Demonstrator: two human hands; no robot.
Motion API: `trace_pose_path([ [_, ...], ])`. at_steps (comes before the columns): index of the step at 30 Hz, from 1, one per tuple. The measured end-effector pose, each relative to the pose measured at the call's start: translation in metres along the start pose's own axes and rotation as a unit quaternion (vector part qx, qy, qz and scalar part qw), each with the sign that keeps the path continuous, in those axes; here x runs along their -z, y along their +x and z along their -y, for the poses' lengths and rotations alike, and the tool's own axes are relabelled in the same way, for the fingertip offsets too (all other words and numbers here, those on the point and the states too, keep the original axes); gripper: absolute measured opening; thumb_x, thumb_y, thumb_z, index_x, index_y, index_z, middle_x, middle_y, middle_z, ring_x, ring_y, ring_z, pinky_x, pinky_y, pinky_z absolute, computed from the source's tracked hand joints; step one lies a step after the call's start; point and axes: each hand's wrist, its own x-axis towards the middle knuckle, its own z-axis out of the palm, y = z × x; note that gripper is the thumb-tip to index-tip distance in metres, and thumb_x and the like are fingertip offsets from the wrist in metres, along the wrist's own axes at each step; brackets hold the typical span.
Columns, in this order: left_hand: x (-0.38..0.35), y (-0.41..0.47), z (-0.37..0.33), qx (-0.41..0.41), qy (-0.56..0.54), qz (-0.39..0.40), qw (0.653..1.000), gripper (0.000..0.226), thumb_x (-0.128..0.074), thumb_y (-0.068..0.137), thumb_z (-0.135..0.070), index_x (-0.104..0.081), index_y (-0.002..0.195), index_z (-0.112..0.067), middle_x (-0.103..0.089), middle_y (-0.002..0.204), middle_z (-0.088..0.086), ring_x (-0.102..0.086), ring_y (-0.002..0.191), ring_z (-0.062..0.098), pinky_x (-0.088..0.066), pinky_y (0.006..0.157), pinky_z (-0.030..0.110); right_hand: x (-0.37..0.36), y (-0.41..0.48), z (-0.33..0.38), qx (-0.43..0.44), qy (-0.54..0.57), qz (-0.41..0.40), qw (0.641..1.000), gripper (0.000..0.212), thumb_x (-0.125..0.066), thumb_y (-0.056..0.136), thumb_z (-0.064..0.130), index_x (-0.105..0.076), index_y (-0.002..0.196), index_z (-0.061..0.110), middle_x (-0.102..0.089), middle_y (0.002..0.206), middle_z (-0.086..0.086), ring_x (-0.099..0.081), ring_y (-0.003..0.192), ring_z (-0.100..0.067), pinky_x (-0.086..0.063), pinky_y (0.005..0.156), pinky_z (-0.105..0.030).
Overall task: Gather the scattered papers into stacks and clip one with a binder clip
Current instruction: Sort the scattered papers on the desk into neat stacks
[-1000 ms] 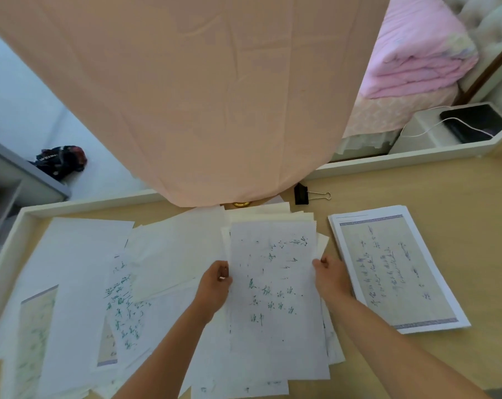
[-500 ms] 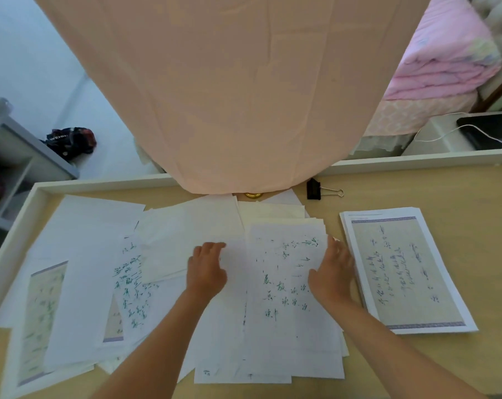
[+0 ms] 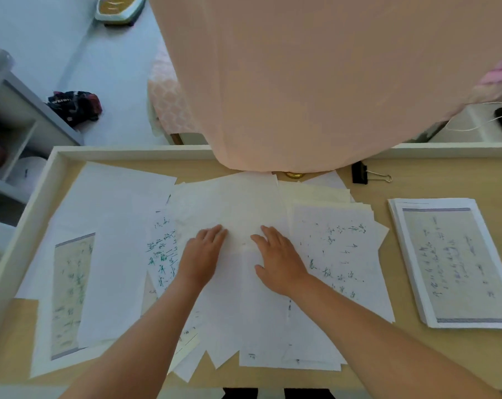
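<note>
White letters on the dark bag lying on the floor look like "WEISI", the end unclear. The loose papers and the stack carry handwritten characters, too blurred to read.

matt white paper sheets, smooth pale wood desk, peach cloth drape

The left forearm and the right forearm, both bare, extend forward from the lower edge and angle in toward each other. The left hand and the right hand lie palm down, side by side but apart, fingers straight. The fingertips lean inward, and the right thumb juts toward the left hand.
</note>
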Motion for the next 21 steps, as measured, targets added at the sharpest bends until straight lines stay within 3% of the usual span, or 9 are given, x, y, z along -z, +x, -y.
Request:
trace_pose_path([
  [2, -0.001, -0.001, 0.008, 0.016, -0.027, -0.039, 0.999, 0.061, -0.062, 0.074, 0.002, -0.056, 0.134, -0.012, -0.056, 0.139, 0.008, -0.057, 0.12, 0.034, -0.046, 0.093, 0.053, -0.003, 0.015, 0.012, 0.005, -0.022, 0.0, 1.0, 0.081, -0.054, 0.093, 0.045, -0.012, 0.157, 0.018, 0.002, 0.165, -0.01, 0.004, 0.153, -0.027, -0.006, 0.124, -0.041],
  [4, -0.001, -0.009, 0.019, 0.123, -0.071, -0.053, 0.988, 0.06, -0.064, 0.081, -0.013, -0.049, 0.139, -0.016, -0.045, 0.148, 0.009, -0.042, 0.135, 0.033, -0.033, 0.107, 0.056, -0.007, 0.034, 0.025, 0.004, -0.054, 0.016, 0.998, 0.096, -0.054, 0.089, 0.059, -0.001, 0.158, 0.018, 0.01, 0.165, -0.01, 0.011, 0.152, -0.028, -0.002, 0.124, -0.045],
  [6, -0.003, -0.02, 0.034, 0.27, -0.151, -0.05, 0.95, 0.06, -0.057, 0.085, -0.022, -0.043, 0.142, -0.013, -0.036, 0.153, 0.014, -0.03, 0.141, 0.034, -0.026, 0.114, 0.05, -0.013, 0.053, 0.036, -0.006, -0.092, 0.044, 0.995, 0.109, -0.051, 0.082, 0.072, 0.007, 0.158, 0.019, 0.015, 0.164, -0.012, 0.015, 0.151, -0.03, -0.001, 0.123, -0.049],
  [9, 0.004, -0.031, 0.049, 0.323, -0.254, -0.055, 0.91, 0.059, -0.049, 0.086, -0.019, -0.038, 0.143, -0.004, -0.039, 0.148, 0.015, -0.03, 0.138, 0.032, -0.022, 0.117, 0.041, -0.025, 0.074, 0.049, -0.026, -0.149, 0.066, 0.986, 0.118, -0.045, 0.074, 0.085, 0.008, 0.157, 0.02, 0.015, 0.163, -0.017, 0.013, 0.15, -0.037, -0.006, 0.12, -0.058],
  [12, 0.017, -0.025, 0.058, 0.372, -0.373, -0.052, 0.848, 0.067, -0.058, 0.084, -0.014, -0.034, 0.146, -0.007, -0.04, 0.143, 0.012, -0.037, 0.132, 0.03, -0.034, 0.109, 0.041, -0.031, 0.082, 0.058, -0.042, -0.17, 0.05, 0.983, 0.117, -0.04, 0.073, 0.089, 0.002, 0.158, 0.02, 0.01, 0.162, -0.021, 0.005, 0.15, -0.042, -0.013, 0.118, -0.06],
  [14, 0.025, -0.016, 0.067, 0.42, -0.452, -0.03, 0.787, 0.067, -0.062, 0.082, -0.017, -0.037, 0.144, -0.01, -0.046, 0.133, 0.008, -0.051, 0.115, 0.025, -0.047, 0.1, 0.042, -0.032, 0.082, 0.06, -0.047, -0.175, 0.043, 0.982, 0.113, -0.037, 0.075, 0.088, 0.001, 0.158, 0.021, 0.008, 0.163, -0.021, 0.003, 0.15, -0.042, -0.016, 0.118, -0.059],
  [16, 0.032, -0.01, 0.072, 0.44, -0.52, -0.005, 0.732, 0.055, -0.065, 0.083, -0.018, -0.043, 0.133, -0.013, -0.057, 0.11, -0.003, -0.058, 0.094, 0.018, -0.053, 0.089, 0.04, -0.031, 0.083, 0.062, -0.047, -0.187, 0.047, 0.98, 0.111, -0.035, 0.077, 0.087, 0.004, 0.158, 0.021, 0.009, 0.162, -0.023, 0.003, 0.15, -0.042, -0.017, 0.117, -0.058],
  [19, 0.039, -0.001, 0.067, 0.412, -0.557, 0.05, 0.72, 0.03, -0.067, 0.082, -0.015, -0.057, 0.11, -0.011, -0.065, 0.1, -0.001, -0.063, 0.085, 0.018, -0.055, 0.072, 0.032, -0.03, 0.083, 0.068, -0.06, -0.178, 0.054, 0.981, 0.109, -0.035, 0.078, 0.085, 0.005, 0.158, 0.022, 0.008, 0.162, -0.021, 0.002, 0.15, -0.041, -0.017, 0.118, -0.057],
  [21, 0.047, 0.0, 0.06, 0.395, -0.613, 0.057, 0.682, 0.023, -0.065, 0.084, -0.01, -0.061, 0.106, -0.009, -0.068, 0.103, 0.009, -0.067, 0.08, 0.023, -0.051, 0.052, 0.024, -0.031, 0.085, 0.073, -0.073, -0.148, 0.046, 0.985, 0.105, -0.041, 0.081, 0.079, 0.001, 0.158, 0.021, 0.0, 0.163, -0.017, -0.004, 0.15, -0.039, -0.021, 0.117, -0.056],
])
